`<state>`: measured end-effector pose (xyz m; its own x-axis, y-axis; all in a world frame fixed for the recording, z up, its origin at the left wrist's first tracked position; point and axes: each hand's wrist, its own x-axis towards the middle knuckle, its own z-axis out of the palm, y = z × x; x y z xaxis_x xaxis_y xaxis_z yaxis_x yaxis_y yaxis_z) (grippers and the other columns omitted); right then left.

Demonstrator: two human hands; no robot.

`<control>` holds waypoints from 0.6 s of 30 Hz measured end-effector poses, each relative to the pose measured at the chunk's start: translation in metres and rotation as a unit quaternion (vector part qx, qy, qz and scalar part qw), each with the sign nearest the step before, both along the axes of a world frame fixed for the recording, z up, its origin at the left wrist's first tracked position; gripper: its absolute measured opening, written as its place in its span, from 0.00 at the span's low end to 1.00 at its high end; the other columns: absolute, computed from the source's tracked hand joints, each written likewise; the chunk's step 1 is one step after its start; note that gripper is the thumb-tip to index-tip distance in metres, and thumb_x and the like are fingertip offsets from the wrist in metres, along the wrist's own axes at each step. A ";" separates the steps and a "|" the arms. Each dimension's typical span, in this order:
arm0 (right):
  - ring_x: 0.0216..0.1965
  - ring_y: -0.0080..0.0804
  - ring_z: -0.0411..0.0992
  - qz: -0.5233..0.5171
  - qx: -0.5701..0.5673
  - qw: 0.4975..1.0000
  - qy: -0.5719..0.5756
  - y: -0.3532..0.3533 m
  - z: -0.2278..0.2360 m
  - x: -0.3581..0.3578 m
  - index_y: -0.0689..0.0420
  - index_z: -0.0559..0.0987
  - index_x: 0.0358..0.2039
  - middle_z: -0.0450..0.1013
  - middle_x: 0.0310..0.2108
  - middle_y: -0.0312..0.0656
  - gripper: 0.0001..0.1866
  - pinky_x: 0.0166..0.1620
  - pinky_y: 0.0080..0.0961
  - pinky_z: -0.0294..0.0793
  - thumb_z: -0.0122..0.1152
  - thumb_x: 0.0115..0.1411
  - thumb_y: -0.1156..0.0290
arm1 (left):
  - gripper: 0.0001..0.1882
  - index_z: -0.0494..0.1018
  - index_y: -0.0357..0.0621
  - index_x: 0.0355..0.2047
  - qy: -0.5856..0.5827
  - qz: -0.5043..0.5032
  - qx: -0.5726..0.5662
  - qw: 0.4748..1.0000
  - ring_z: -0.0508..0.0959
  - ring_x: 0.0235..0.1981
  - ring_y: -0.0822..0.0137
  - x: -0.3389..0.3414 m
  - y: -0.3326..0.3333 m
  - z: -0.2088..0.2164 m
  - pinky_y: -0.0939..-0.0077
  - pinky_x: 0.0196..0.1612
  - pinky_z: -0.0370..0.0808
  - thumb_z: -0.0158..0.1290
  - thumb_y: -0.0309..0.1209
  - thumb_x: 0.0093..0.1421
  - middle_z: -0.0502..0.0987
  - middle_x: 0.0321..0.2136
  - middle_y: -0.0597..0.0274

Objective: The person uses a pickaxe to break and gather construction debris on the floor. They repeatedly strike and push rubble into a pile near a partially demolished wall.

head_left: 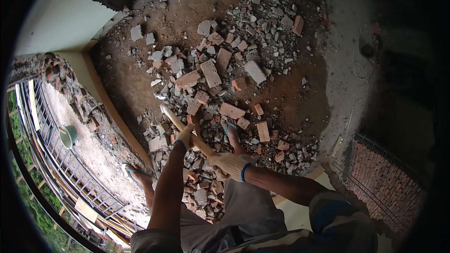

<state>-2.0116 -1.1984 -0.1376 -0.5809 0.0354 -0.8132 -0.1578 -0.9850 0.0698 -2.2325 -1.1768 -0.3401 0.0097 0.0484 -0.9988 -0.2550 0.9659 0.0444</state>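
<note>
Both my hands wear cream work gloves with blue cuffs and grip one long pale wooden handle (202, 146). My left hand (184, 137) is wrapped round its middle. Closer to my body, my right hand (228, 167) is closed round the lower part. Past my left hand the handle slants up and left to a whitish end above the rubble (215, 93). I cannot make out whether a tool head is fixed to it. Under and around the handle lie broken bricks and grey mortar lumps, with a loose brick (232, 110) just beyond my hands.
My sandaled right foot (233, 134) is among the debris; my left foot (137, 173) is on the broken wall's rubble-covered edge. At left, a green bucket (68, 137) stands near a metal ladder-like frame (75, 168). A pale wall (65, 21) rises at upper left, brickwork (375, 182) at lower right.
</note>
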 end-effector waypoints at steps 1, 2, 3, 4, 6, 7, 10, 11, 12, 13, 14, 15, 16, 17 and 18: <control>0.14 0.19 0.61 -0.030 -0.004 0.998 0.059 0.011 0.002 0.027 0.54 0.75 0.32 0.69 0.20 0.31 0.13 0.16 0.22 0.55 0.67 0.65 0.59 | 0.16 0.71 0.50 0.38 -0.018 0.063 0.002 0.998 0.78 0.28 0.65 0.015 0.005 -0.003 0.62 0.35 0.80 0.61 0.45 0.62 0.75 0.30 0.65; 0.13 0.21 0.61 -0.037 -0.030 0.995 0.089 0.019 0.008 0.049 0.52 0.76 0.30 0.71 0.19 0.33 0.14 0.16 0.23 0.54 0.68 0.64 0.59 | 0.17 0.73 0.49 0.38 -0.034 0.093 0.007 0.995 0.77 0.29 0.64 0.024 0.010 -0.006 0.60 0.36 0.80 0.62 0.48 0.63 0.75 0.31 0.64; 0.14 0.19 0.61 -0.009 -0.016 0.997 0.077 0.029 0.017 0.069 0.54 0.75 0.32 0.69 0.20 0.31 0.13 0.17 0.22 0.55 0.67 0.65 0.59 | 0.19 0.75 0.49 0.39 -0.043 0.126 0.006 0.991 0.77 0.30 0.63 0.035 0.017 -0.012 0.58 0.36 0.79 0.63 0.50 0.63 0.75 0.31 0.63; 0.16 0.17 0.61 0.041 -0.027 0.998 0.034 0.040 0.029 0.090 0.55 0.75 0.34 0.67 0.21 0.29 0.13 0.18 0.20 0.56 0.66 0.67 0.60 | 0.17 0.74 0.49 0.38 -0.002 0.168 0.014 0.986 0.75 0.28 0.61 0.047 0.020 -0.015 0.58 0.35 0.79 0.61 0.48 0.65 0.72 0.28 0.63; 0.18 0.15 0.60 0.061 -0.007 0.998 0.007 0.054 0.065 0.134 0.57 0.74 0.36 0.65 0.23 0.27 0.13 0.20 0.18 0.57 0.66 0.67 0.61 | 0.17 0.73 0.50 0.38 -0.025 0.206 0.033 0.978 0.74 0.27 0.61 0.069 0.040 -0.027 0.59 0.34 0.79 0.61 0.48 0.66 0.72 0.27 0.63; 0.19 0.14 0.60 0.066 0.000 0.998 -0.014 0.061 0.085 0.162 0.57 0.74 0.39 0.65 0.25 0.27 0.13 0.20 0.18 0.56 0.65 0.68 0.62 | 0.17 0.72 0.50 0.38 -0.018 0.229 0.029 0.973 0.74 0.26 0.61 0.078 0.050 -0.028 0.59 0.34 0.79 0.61 0.48 0.66 0.72 0.26 0.63; 0.16 0.15 0.58 0.131 0.105 0.984 -0.051 0.069 0.143 0.253 0.62 0.74 0.48 0.63 0.25 0.27 0.16 0.17 0.18 0.54 0.62 0.66 0.65 | 0.19 0.71 0.50 0.37 -0.066 0.225 0.109 0.966 0.75 0.25 0.61 0.129 0.091 -0.027 0.56 0.34 0.81 0.61 0.50 0.67 0.72 0.24 0.63; 0.16 0.15 0.59 0.178 0.173 0.966 -0.069 0.073 0.161 0.290 0.63 0.74 0.51 0.63 0.25 0.26 0.18 0.18 0.20 0.57 0.63 0.66 0.66 | 0.20 0.72 0.50 0.37 -0.003 0.206 0.020 0.978 0.77 0.28 0.60 0.154 0.112 -0.026 0.49 0.37 0.82 0.61 0.52 0.66 0.74 0.27 0.60; 0.18 0.14 0.59 0.209 0.175 0.958 -0.090 0.075 0.171 0.322 0.62 0.75 0.51 0.64 0.25 0.27 0.18 0.20 0.21 0.60 0.64 0.65 0.66 | 0.19 0.71 0.50 0.39 -0.041 0.205 0.029 0.977 0.77 0.31 0.60 0.185 0.121 -0.019 0.43 0.39 0.80 0.62 0.50 0.64 0.75 0.31 0.58; 0.20 0.17 0.64 0.323 0.219 0.907 -0.158 0.080 0.184 0.356 0.61 0.77 0.49 0.69 0.25 0.31 0.18 0.23 0.23 0.65 0.66 0.64 0.64 | 0.19 0.71 0.49 0.40 -0.078 0.239 0.072 0.965 0.77 0.34 0.60 0.218 0.132 -0.009 0.38 0.41 0.78 0.64 0.47 0.62 0.76 0.34 0.57; 0.24 0.24 0.70 0.413 0.283 0.826 -0.260 0.081 0.183 0.380 0.61 0.78 0.48 0.73 0.26 0.35 0.20 0.29 0.29 0.72 0.68 0.61 0.61 | 0.17 0.75 0.48 0.38 -0.101 0.220 -0.012 0.970 0.77 0.42 0.54 0.252 0.142 0.004 0.34 0.48 0.78 0.64 0.46 0.64 0.76 0.41 0.53; 0.29 0.37 0.77 0.504 0.328 0.725 -0.336 0.083 0.185 0.407 0.61 0.78 0.47 0.76 0.26 0.42 0.21 0.36 0.37 0.76 0.69 0.58 0.61 | 0.17 0.74 0.46 0.38 -0.143 0.235 0.063 0.959 0.76 0.45 0.53 0.288 0.143 0.020 0.39 0.51 0.77 0.65 0.44 0.63 0.76 0.42 0.51; 0.35 0.52 0.79 0.593 0.337 0.612 -0.401 0.086 0.191 0.435 0.59 0.79 0.45 0.78 0.28 0.49 0.19 0.40 0.43 0.76 0.69 0.57 0.62 | 0.17 0.74 0.43 0.38 -0.189 0.303 0.066 0.932 0.75 0.48 0.53 0.322 0.144 0.036 0.44 0.55 0.76 0.65 0.42 0.61 0.75 0.44 0.50; 0.39 0.59 0.78 0.615 0.357 0.510 -0.484 0.086 0.190 0.455 0.57 0.80 0.42 0.79 0.33 0.54 0.15 0.42 0.46 0.77 0.68 0.57 0.65 | 0.17 0.73 0.43 0.42 -0.229 0.330 0.057 0.914 0.77 0.47 0.53 0.347 0.146 0.050 0.47 0.56 0.77 0.65 0.39 0.63 0.75 0.44 0.51; 0.40 0.60 0.78 0.586 0.400 0.461 -0.533 0.084 0.190 0.472 0.56 0.80 0.42 0.79 0.34 0.54 0.15 0.42 0.47 0.76 0.68 0.57 0.65 | 0.17 0.71 0.44 0.46 -0.233 0.412 0.096 0.876 0.78 0.46 0.54 0.378 0.144 0.066 0.47 0.56 0.77 0.64 0.37 0.66 0.75 0.44 0.53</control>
<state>-1.5392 -1.1143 0.0520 0.1328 0.7419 -0.6573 0.9908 -0.0813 0.1085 -1.8547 -1.0323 -0.2743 0.2977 0.3968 -0.8683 -0.8954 0.4315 -0.1098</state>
